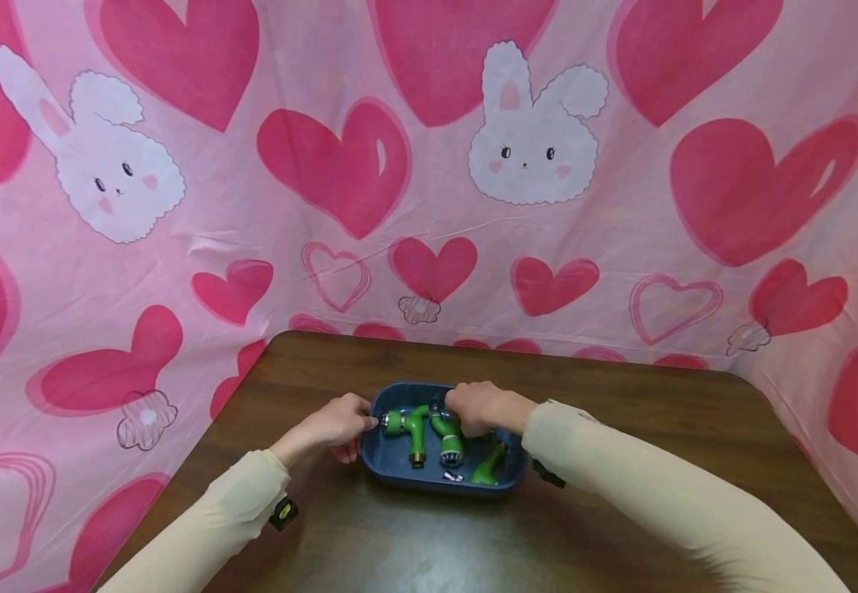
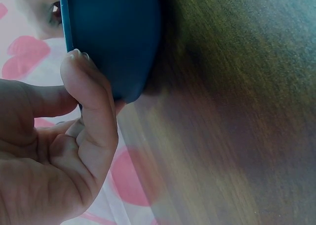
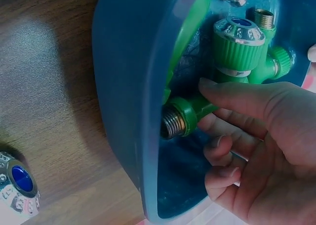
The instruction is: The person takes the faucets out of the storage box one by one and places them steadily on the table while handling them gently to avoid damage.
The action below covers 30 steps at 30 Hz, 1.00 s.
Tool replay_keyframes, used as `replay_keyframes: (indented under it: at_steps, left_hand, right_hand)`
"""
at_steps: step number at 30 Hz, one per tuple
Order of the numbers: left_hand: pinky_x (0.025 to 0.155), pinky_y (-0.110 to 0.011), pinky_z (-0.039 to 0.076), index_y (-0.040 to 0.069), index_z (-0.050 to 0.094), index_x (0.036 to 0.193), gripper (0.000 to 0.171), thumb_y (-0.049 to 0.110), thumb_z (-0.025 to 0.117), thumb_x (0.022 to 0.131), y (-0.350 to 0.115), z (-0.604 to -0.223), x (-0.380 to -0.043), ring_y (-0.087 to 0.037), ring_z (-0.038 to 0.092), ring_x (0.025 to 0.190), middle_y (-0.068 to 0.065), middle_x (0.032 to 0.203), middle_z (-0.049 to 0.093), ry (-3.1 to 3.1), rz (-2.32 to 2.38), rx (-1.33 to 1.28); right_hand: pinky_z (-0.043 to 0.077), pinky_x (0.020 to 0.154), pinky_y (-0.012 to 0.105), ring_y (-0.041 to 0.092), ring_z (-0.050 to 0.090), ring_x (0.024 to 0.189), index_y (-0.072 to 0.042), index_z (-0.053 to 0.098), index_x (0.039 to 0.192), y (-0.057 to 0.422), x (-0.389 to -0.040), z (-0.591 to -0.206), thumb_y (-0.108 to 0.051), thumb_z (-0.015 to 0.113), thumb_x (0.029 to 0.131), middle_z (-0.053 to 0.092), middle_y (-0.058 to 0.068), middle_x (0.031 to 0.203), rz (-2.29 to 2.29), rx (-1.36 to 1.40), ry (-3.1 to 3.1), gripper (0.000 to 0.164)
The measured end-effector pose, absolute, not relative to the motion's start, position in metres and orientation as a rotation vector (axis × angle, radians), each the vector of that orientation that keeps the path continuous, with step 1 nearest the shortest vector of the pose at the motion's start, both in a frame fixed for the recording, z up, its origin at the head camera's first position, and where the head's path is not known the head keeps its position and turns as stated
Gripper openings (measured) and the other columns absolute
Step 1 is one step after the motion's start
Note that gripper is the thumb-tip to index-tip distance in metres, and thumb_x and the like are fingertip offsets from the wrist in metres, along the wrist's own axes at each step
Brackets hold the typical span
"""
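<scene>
My left hand [image 1: 342,424] holds the left end of a blue plastic basin [image 1: 440,487], its thumb and fingers pinching the rim, as the left wrist view shows. My right hand [image 1: 482,408] reaches over the far side into the basin. In the right wrist view, its thumb and fingers pinch a green tap with a threaded metal end [image 3: 190,117]. Inside the basin lie another green tap [image 1: 416,428] at the left, a green piece with a chrome-ringed knob [image 1: 449,445] in the middle and a curved green spout [image 1: 487,469] at the right.
A small silver piece [image 1: 453,476] lies on the basin floor near the front. On the wooden table [image 1: 429,543] outside the basin, a chrome knob with a blue centre [image 3: 20,183] shows in the right wrist view. A pink heart-patterned cloth [image 1: 429,206] hangs behind the table.
</scene>
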<state>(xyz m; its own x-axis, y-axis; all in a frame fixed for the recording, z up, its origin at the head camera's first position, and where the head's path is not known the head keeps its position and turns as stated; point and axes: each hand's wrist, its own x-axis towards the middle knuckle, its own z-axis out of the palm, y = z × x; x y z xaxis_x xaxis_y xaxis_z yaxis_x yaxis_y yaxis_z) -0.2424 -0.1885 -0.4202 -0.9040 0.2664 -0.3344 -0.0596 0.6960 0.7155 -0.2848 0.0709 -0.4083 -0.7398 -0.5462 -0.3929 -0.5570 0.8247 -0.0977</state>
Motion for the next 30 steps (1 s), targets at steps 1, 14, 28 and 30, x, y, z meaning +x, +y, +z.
replay_keyframes:
  at_steps: [1, 14, 28, 30]
  left_hand:
    - [0.045, -0.033, 0.058, -0.002, 0.068, 0.117, 0.017, 0.010, 0.059, 0.108, -0.1885, -0.4203, -0.2422, -0.016, 0.059, 0.044, -0.014, 0.062, 0.063, 2.491, 1.071, 0.165]
    - [0.045, -0.032, 0.057, -0.003, 0.067, 0.119, 0.018, 0.010, 0.059, 0.108, -0.1884, -0.4198, -0.2398, -0.016, 0.058, 0.043, -0.014, 0.062, 0.063, 2.489, 1.093, 0.176]
    - [0.046, -0.032, 0.057, -0.003, 0.067, 0.120, 0.019, 0.010, 0.059, 0.108, -0.1894, -0.4192, -0.2402, -0.017, 0.058, 0.044, -0.014, 0.064, 0.063, 2.475, 1.106, 0.171]
    - [0.045, -0.031, 0.057, -0.003, 0.067, 0.121, 0.020, 0.010, 0.059, 0.108, -0.1891, -0.4188, -0.2399, -0.016, 0.058, 0.044, -0.013, 0.063, 0.063, 2.470, 1.110, 0.165]
  right_hand:
    - [0.050, 0.065, 0.031, 0.018, 0.054, 0.071, -0.016, 0.067, 0.088, 0.0711, -0.2845, -0.4079, -0.009, 0.077, 0.094, 0.059, 0.000, 0.076, 0.036, -0.826, 2.598, 0.014]
    - [0.052, 0.064, 0.031, 0.017, 0.056, 0.069, -0.017, 0.067, 0.088, 0.0713, -0.2841, -0.4049, -0.011, 0.078, 0.094, 0.061, -0.001, 0.076, 0.033, -0.851, 2.586, 0.014]
    - [0.054, 0.065, 0.030, 0.016, 0.057, 0.070, -0.017, 0.068, 0.088, 0.0725, -0.2793, -0.4011, -0.012, 0.081, 0.093, 0.060, -0.003, 0.076, 0.038, -0.876, 2.589, 0.015]
    - [0.053, 0.064, 0.030, 0.016, 0.056, 0.070, -0.017, 0.067, 0.087, 0.0729, -0.2794, -0.4015, -0.012, 0.080, 0.093, 0.060, -0.003, 0.076, 0.043, -0.879, 2.590, 0.015]
